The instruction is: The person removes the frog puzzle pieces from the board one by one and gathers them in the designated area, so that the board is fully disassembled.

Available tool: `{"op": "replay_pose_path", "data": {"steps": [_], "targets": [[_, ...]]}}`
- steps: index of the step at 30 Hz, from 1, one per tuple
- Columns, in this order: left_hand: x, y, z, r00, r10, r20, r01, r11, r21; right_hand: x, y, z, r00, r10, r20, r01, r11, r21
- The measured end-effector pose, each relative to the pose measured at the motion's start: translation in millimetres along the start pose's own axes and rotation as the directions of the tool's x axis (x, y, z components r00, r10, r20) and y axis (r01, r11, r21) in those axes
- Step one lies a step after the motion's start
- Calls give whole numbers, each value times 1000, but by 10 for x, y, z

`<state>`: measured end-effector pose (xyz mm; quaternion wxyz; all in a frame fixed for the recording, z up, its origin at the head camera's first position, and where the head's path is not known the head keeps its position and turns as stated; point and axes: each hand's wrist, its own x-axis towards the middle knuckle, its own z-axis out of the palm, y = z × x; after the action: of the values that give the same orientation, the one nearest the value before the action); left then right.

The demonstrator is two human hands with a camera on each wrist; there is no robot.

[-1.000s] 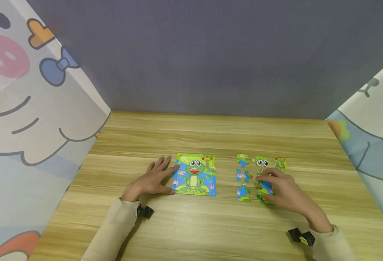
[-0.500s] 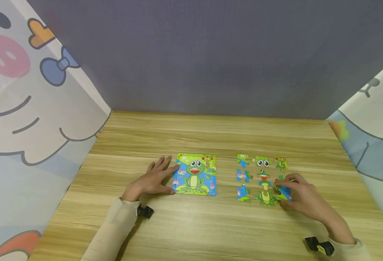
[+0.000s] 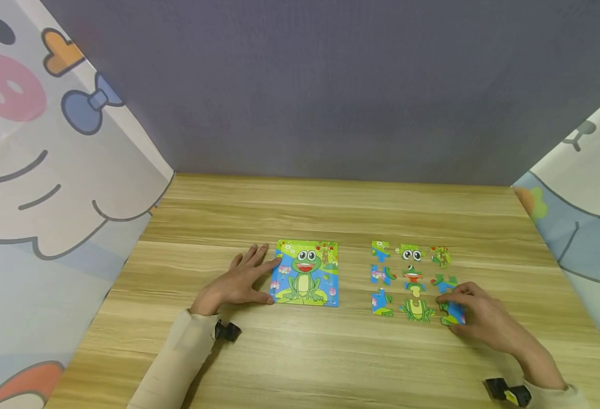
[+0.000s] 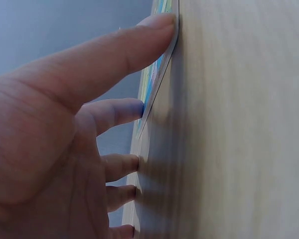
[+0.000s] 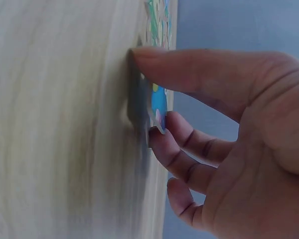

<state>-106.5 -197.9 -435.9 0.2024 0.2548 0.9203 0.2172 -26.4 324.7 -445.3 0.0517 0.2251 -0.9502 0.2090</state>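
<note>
My left hand (image 3: 237, 282) lies with fingers spread at the left edge of a square frog puzzle board (image 3: 332, 284); thumb and index finger touch its rim. To the right, loose jigsaw pieces stand in three rows with gaps between them. At the lower right of this layout, my right hand (image 3: 483, 315) pinches a blue and green corner piece (image 3: 455, 313) between thumb and fingers, close over the table. Beside it are the frog-legs piece (image 3: 417, 311) and, just above, a blue and green edge piece (image 3: 445, 283). In the right wrist view, my thumb hides part of the corner piece (image 5: 160, 104).
The wooden table (image 3: 300, 358) ends at a grey partition (image 3: 300, 91) behind. Cartoon-printed panels stand left (image 3: 75, 193) and right (image 3: 586, 170). Other pieces include the frog-eyes piece (image 3: 411, 253), the mouth piece (image 3: 413, 278) and a tree piece (image 3: 441, 255).
My right hand has moved right and slightly toward me with the corner piece, from over the middle column to the right column, uncovering the pieces it hid. My left hand has stayed still.
</note>
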Motion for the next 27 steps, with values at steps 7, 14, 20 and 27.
{"op": "replay_pose_path", "data": {"steps": [7,14,20,27], "targets": [[4,-7,6,1000,4,0,-4,1000,1,-10,27,26,1000,-10,22,9,999,33],[-1,-3,7,1000,2,-5,-2,1000,6,-7,56,57,999,-44,23,43,998,51],[-14,5,-2,1000,7,-12,-7,1000,0,-13,64,69,998,-66,9,65,995,71],[-10,-3,25,1000,3,1,-3,1000,-8,-42,36,55,998,-58,8,57,996,62]]}}
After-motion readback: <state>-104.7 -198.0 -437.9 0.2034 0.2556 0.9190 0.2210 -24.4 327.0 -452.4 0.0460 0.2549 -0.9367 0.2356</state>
